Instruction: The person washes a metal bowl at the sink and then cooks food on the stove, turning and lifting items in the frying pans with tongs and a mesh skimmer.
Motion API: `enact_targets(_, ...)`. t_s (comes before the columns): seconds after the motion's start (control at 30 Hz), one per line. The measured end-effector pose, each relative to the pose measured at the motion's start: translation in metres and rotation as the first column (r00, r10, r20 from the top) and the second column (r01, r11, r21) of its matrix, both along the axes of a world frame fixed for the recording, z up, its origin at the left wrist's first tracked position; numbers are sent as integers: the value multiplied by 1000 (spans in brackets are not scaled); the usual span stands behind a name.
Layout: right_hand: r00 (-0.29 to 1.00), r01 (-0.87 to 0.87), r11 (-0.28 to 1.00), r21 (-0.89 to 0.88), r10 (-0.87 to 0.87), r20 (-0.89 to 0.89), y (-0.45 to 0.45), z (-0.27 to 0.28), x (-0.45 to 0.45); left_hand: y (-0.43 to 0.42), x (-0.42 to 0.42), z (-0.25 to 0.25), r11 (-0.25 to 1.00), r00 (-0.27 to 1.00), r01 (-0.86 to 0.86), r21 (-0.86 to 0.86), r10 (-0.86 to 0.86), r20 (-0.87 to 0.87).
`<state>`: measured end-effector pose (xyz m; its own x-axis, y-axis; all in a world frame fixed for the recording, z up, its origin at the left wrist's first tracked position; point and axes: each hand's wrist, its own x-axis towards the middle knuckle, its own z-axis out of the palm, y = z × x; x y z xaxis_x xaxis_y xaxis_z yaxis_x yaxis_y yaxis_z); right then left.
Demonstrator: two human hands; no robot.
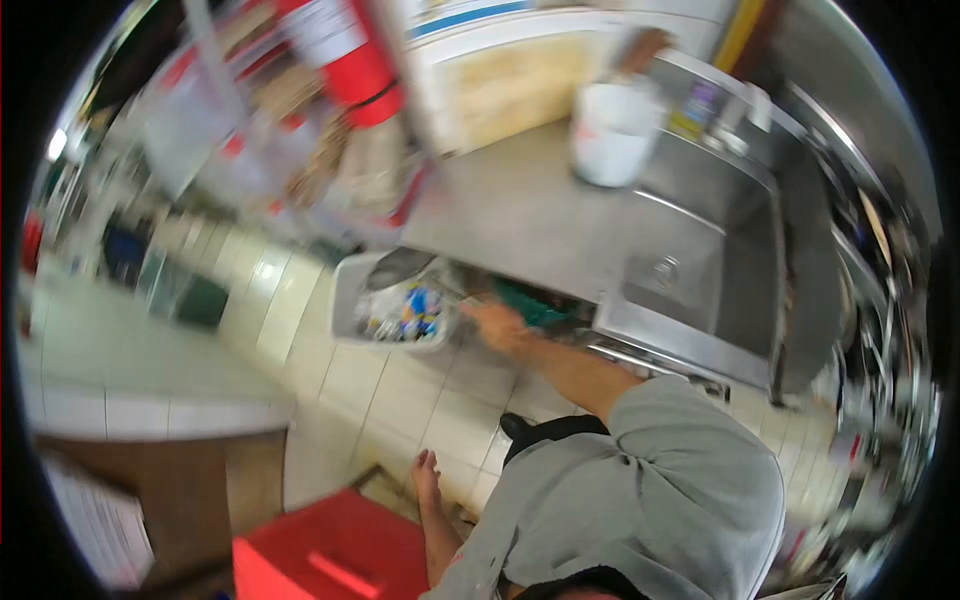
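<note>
My right hand point(495, 325) stretches out beside the white bin point(344, 305), near the counter's front edge. Its blurred fingers look closed on the handle end of a grey metal utensil point(400, 266), whose rounded part lies over the bin's opening. The exact shape of this utensil is unclear. Inside the bin are blue, white and yellow scraps point(415, 315). My left hand point(427, 472) hangs low over the tiled floor, holding nothing, its fingers loosely bent and a little apart, close to a red box point(330, 550).
A steel counter point(500, 210) with a sink point(690, 260) carries a white bucket point(615, 135). Something green point(530, 305) shows under its edge. Upper left are a red cylinder point(350, 60) and plastic-wrapped goods point(220, 120). A pale ledge point(130, 340) runs at left.
</note>
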<state>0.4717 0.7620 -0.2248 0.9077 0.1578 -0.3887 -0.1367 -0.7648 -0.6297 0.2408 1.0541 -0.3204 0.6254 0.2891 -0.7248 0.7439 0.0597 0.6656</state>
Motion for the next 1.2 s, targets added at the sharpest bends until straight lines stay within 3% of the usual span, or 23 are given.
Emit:
enact_targets(0.03,943,-87,995,-56,100,317,-6,-20,-11,-6,10,-5,998,999,52,23,-52,-4)
enact_targets(0.07,921,-136,989,62,103,376,-17,13,-28,-11,19,-11,988,989,151,18,-151,-7)
enact_targets(0.13,906,-203,937,283,70,418,-38,22,-54,-33,38,-13,961,960,277,26,-278,32)
enact_targets(0.23,948,-116,925,361,-5,317,-87,89,-110,-70,68,-11,933,921,361,13,-358,155)
enact_targets(0.3,921,-124,865,486,-82,381,-126,127,-152,-116,86,28,919,875,391,53,-389,287)
enact_targets(0.37,933,-80,846,527,-123,337,-174,169,-201,-173,91,79,912,795,409,43,-379,474)
enact_targets(0.43,819,-93,792,603,-283,499,-221,180,-249,-229,91,114,901,702,428,67,-378,604)
enact_targets(0.5,743,-55,845,531,-320,588,-271,206,-307,-299,69,161,884,608,465,52,-362,707)
enact_targets(0.57,896,197,670,715,-420,147,-322,234,-368,-368,39,189,871,518,490,35,-323,792)
enact_targets(0.6,847,217,547,809,-517,123,-341,229,-392,-401,24,199,850,431,516,102,-361,827)
enact_targets(0.63,835,221,546,808,-534,132,-363,229,-418,-432,10,211,825,340,537,175,-401,850)
enact_targets(0.7,739,274,436,857,-666,103,-403,239,-472,-500,-24,236,791,294,597,135,-372,880)
enact_targets(0.77,664,312,379,871,-743,85,-435,244,-521,-560,-53,259,697,107,692,186,-354,929)
enact_targets(0.8,595,333,311,890,-802,58,-449,246,-542,-587,-64,269,693,108,699,176,-346,932)
enact_targets(0.87,470,349,216,912,-882,30,-471,242,-579,-636,-79,287,683,-153,622,382,-372,915)
enact_targets(0.9,410,350,159,923,-912,2,-480,240,-597,-659,-85,294,679,-154,630,376,-365,918)
enact_targets(0.93,400,354,159,921,-916,4,-487,238,-614,-681,-89,299,672,-233,584,456,-400,887)
enact_targets(0.97,306,383,85,920,-951,-40,-494,235,-629,-700,-92,303,660,-308,530,533,-436,846)
enact_targets(1.13,-28,337,-193,922,-980,-195,-530,227,-690,-785,-105,309,669,-302,463,581,-497,813)
enact_targets(1.2,-81,322,-224,920,-975,-209,-551,226,-707,-805,-101,308,667,-294,430,609,-535,792)
